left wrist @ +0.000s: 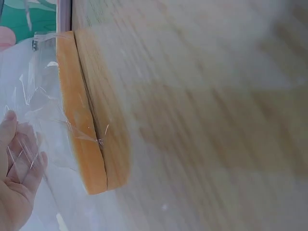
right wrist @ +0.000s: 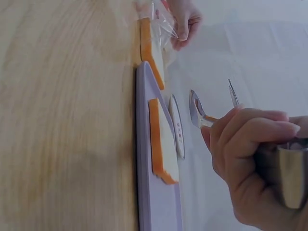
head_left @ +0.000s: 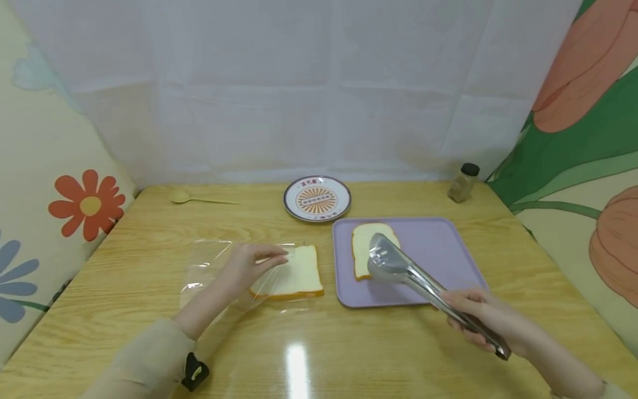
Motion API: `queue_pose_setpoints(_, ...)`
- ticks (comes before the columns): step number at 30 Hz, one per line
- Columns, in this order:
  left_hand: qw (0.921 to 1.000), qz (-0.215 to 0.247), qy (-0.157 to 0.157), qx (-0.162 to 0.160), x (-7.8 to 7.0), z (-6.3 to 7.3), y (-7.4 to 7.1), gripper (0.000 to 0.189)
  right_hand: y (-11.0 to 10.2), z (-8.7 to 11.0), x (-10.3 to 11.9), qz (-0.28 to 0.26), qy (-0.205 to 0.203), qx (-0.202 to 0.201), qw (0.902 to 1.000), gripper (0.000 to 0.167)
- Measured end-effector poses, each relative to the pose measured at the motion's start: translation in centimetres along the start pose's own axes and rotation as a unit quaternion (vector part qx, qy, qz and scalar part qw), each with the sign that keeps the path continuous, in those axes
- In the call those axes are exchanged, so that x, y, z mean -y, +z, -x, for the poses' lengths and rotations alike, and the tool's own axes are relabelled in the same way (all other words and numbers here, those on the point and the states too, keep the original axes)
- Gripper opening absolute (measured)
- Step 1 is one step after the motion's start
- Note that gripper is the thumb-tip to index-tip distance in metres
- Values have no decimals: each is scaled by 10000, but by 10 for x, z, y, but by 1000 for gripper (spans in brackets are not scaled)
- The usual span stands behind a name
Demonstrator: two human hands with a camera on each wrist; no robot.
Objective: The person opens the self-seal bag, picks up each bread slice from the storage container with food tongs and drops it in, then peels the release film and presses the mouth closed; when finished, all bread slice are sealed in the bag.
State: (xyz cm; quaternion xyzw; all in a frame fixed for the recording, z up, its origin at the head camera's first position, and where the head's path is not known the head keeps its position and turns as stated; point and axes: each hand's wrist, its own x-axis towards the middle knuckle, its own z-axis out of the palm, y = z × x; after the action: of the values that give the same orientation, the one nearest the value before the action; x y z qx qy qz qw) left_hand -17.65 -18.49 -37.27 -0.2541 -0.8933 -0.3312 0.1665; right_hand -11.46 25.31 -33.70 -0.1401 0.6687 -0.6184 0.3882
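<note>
My left hand (head_left: 254, 266) pinches the film of a clear plastic bag (head_left: 201, 266), raising it a little. A slice of bread (head_left: 296, 274) lies on the table at the bag, partly under the film; its orange crust (left wrist: 82, 115) shows in the left wrist view. My right hand (head_left: 480, 316) grips metal tongs (head_left: 423, 282) by the handle. The tong heads are spread apart, as the right wrist view shows, with nothing between them. Below them a second slice of bread (right wrist: 163, 144) lies on the left part of the purple tray (head_left: 438, 244).
A white plate (head_left: 319, 216) with a printed pattern stands behind the tray. At the back left lies a pale yellow spoon (head_left: 181, 197). A small jar (head_left: 462, 184) with a black lid stands at the back right. White cloth (head_left: 249, 111) hangs behind the table.
</note>
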Motion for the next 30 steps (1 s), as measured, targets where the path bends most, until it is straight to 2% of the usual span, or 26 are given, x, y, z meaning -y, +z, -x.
queue_pose_setpoints(5, 9999, 144, -69, 63, -1, 0, 0, 14, -6, 20, -13, -249, 201, -71, 9995, 37)
queue_pose_setpoints(10, 9998, 176, -97, 45, 1, 0, 2, 13, -5, 27, -24, -240, 414, -262, 9985, 39)
queue_pose_setpoints(19, 9994, 177, -286, 53, 1, 1, 1, 14, 0, 20, -29, -322, 559, -207, 9977, 43)
queue_pose_setpoints(25, 9992, 185, -351, 61, 2, 2, 1, 14, 5, 11, -27, -102, 560, -259, 9980, 45)
queue_pose_setpoints(30, 9989, 299, -368, -64, 0, 2, 1, 13, 10, 6, -24, 44, 596, -429, 9973, 46)
